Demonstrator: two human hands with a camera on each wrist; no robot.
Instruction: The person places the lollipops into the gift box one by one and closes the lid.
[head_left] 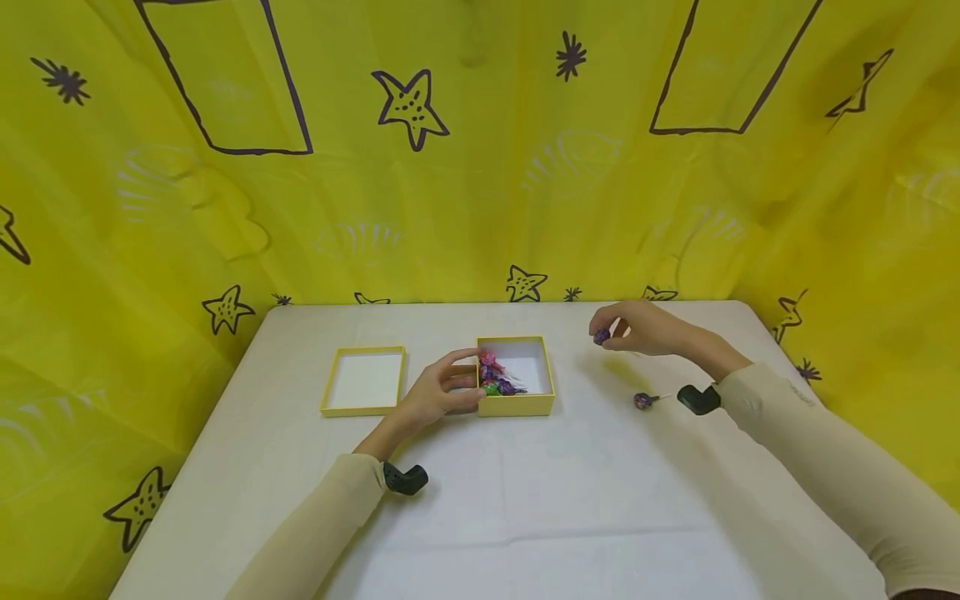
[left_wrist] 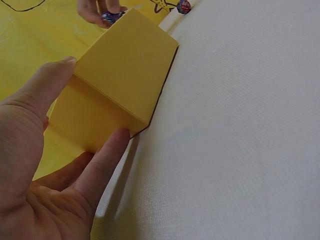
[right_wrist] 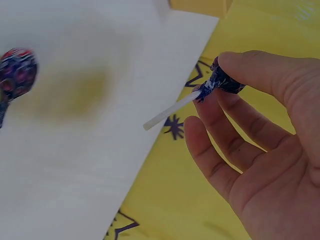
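Note:
A yellow box [head_left: 516, 405] with a white inside stands on the table, several wrapped lollipops [head_left: 491, 375] along its left part. My left hand [head_left: 433, 392] grips that box by its left side. In the left wrist view, the thumb lies at the box's upper edge and a fingertip [left_wrist: 120, 137] touches low near a corner. Right of the box, my right hand [head_left: 637, 327] pinches a purple-wrapped lollipop [right_wrist: 225, 82] by its head above the table, its white stick sticking out. Another lollipop [head_left: 644, 401] lies on the table below this hand.
Left of the box lies a shallow yellow-edged lid [head_left: 365, 382], its white inside facing up. A white cloth covers the table [head_left: 570, 500]. Yellow curtains [head_left: 480, 183] with dark starfish drawings hang behind the table and at its sides.

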